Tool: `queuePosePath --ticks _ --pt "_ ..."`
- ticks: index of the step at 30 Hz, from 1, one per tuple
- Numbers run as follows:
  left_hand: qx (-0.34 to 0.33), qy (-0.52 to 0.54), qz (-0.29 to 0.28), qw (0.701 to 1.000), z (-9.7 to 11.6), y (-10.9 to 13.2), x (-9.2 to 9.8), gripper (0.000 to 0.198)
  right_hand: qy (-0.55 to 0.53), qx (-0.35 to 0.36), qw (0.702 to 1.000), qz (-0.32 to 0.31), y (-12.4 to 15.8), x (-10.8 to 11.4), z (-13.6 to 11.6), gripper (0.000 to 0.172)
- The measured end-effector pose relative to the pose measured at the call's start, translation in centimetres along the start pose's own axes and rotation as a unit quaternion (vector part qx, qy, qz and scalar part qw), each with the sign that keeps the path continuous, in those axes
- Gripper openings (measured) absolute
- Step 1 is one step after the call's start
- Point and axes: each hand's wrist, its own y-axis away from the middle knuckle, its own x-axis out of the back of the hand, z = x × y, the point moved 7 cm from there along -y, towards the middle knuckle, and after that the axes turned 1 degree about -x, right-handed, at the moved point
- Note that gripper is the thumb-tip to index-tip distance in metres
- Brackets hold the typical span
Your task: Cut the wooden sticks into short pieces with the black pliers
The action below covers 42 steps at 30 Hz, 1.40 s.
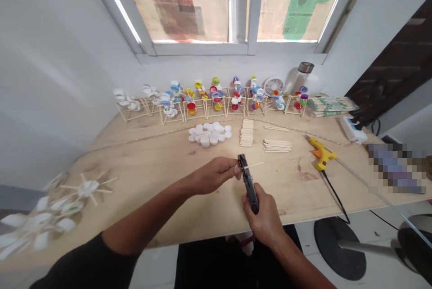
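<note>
Your left hand (216,174) pinches a thin stick (255,164) at mid-frame, its end set in the cutter (248,183) that your right hand (265,221) grips by the handles. Finished models (216,95) line the upper middle; loose caps (209,134) and stick piles (276,145) lie unused on the worktop (151,163).

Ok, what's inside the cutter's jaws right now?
A thin wooden stick crosses the head of the cutter, pinched by the left hand, whose fingers hide its left end. The right hand covers the handles.
</note>
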Motion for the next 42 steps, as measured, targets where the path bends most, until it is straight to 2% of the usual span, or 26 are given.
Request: queuePosePath --ticks 2,7,16,27,36,42 --pt "-0.008 -0.067 0.032 0.997 0.3 0.1 0.0 0.03 -0.003 -0.004 1.0 0.0 -0.1 0.0 0.1 0.004" --pt "0.03 -0.157 0.071 0.985 -0.6 0.1 -0.3 0.026 -0.009 -0.016 1.0 -0.014 -0.7 -0.2 0.3 0.005" --pt "0.04 -0.242 0.087 0.966 -2.9 -1.2 -0.3 0.023 -0.031 -0.053 0.997 -0.045 -1.9 -0.5 1.0 0.007" --pt "0.02 -0.203 0.07 0.976 -4.2 -2.0 -0.2 0.023 -0.011 -0.065 0.995 -0.079 -2.5 -0.9 1.4 0.009" --pt "0.02 -0.117 0.059 0.991 -4.8 -1.9 0.2 0.025 0.079 -0.043 0.994 -0.062 -2.6 -1.9 2.1 0.008" --pt "-0.014 -0.028 0.065 0.997 -4.8 -1.7 0.9 0.028 0.003 -0.053 0.997 -0.063 -2.7 -1.4 1.8 0.01"
